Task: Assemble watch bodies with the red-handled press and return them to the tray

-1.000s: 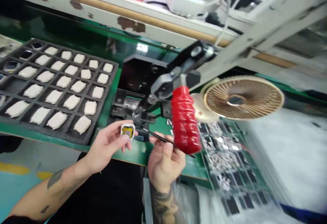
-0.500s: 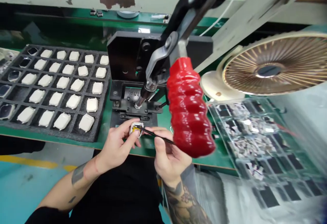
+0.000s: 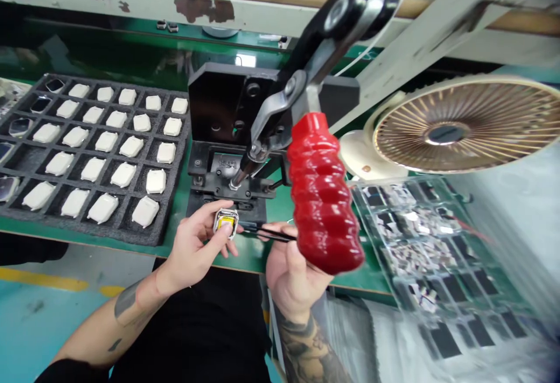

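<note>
My left hand [image 3: 199,246] pinches a small white watch case [image 3: 236,217], its inside facing up with a yellow piece showing. The thumb rests over that yellow part. On the right, my right hand [image 3: 295,275] grips black tweezers [image 3: 273,232], whose tips point left toward the case, a little apart from it. Some of the right fingers are hidden behind the red handle [image 3: 326,196] of a toggle press. Just beyond both hands stands the black press fixture [image 3: 230,170].
At left a dark foam tray [image 3: 164,225] holds several white watch cases and dark-faced ones. A gold-grilled fan [image 3: 464,123] stands at right above a clear compartment box [image 3: 394,275] of small parts. The red handle hangs low over the green bench [image 3: 249,260].
The tweezers have drawn back to the right, out of the watch case. My left hand has shifted slightly left and turned the case, showing more of the yellow piece.
</note>
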Demonstrator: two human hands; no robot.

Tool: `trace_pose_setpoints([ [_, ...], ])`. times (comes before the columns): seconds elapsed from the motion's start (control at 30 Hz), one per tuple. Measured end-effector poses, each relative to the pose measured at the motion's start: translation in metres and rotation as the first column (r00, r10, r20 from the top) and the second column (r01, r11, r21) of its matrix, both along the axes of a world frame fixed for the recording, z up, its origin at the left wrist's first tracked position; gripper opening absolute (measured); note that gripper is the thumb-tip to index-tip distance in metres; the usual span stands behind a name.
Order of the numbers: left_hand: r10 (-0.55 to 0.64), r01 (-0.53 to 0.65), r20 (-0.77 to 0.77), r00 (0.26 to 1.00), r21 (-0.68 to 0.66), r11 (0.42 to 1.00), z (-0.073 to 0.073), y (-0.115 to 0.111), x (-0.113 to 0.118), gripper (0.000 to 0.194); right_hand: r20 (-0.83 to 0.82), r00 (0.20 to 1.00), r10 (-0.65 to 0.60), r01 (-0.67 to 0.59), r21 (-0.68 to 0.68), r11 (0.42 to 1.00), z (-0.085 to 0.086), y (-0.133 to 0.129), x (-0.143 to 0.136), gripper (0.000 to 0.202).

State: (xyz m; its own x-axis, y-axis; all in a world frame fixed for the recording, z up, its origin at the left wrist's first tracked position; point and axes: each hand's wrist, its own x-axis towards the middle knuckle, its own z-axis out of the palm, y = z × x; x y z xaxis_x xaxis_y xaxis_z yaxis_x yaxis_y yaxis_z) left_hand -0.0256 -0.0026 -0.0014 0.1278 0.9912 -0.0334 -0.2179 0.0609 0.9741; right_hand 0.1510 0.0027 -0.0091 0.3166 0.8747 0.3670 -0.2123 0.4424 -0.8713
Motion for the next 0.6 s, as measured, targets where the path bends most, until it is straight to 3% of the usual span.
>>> trace_pose_setpoints([
  [0.1,0.009,-0.008,0.041,0.999,-0.005,1.0,0.0,-0.001,0.0,0.045,0.022,0.997,-0.073,0.074,-0.087,0.993,-0.005,-0.001,-0.003,0.013],
  [0.2,0.006,-0.003,0.105,0.994,-0.026,1.0,0.005,0.001,-0.002,0.045,0.042,0.999,0.033,-0.026,-0.16,0.987,-0.008,-0.002,-0.004,0.013],
  [0.3,0.029,-0.016,0.15,0.988,-0.087,0.996,0.008,0.002,-0.006,0.043,0.012,0.993,0.117,-0.115,-0.108,0.988,-0.003,-0.005,0.001,0.01],
  [0.4,0.042,-0.024,0.14,0.989,-0.124,0.992,0.006,0.0,-0.008,0.042,-0.004,0.992,0.129,-0.129,-0.063,0.99,0.016,-0.005,0.025,0.018],
  [0.5,0.025,-0.018,0.071,0.997,-0.097,0.995,0.003,-0.002,-0.011,0.042,0.03,0.994,0.104,-0.103,-0.03,0.994,0.045,0.005,0.069,0.029],
  [0.6,-0.018,0.014,-0.057,0.998,-0.058,0.998,0.001,-0.004,-0.012,0.042,0.215,0.971,0.101,-0.095,-0.035,0.995,0.071,0.033,0.103,0.032],
])
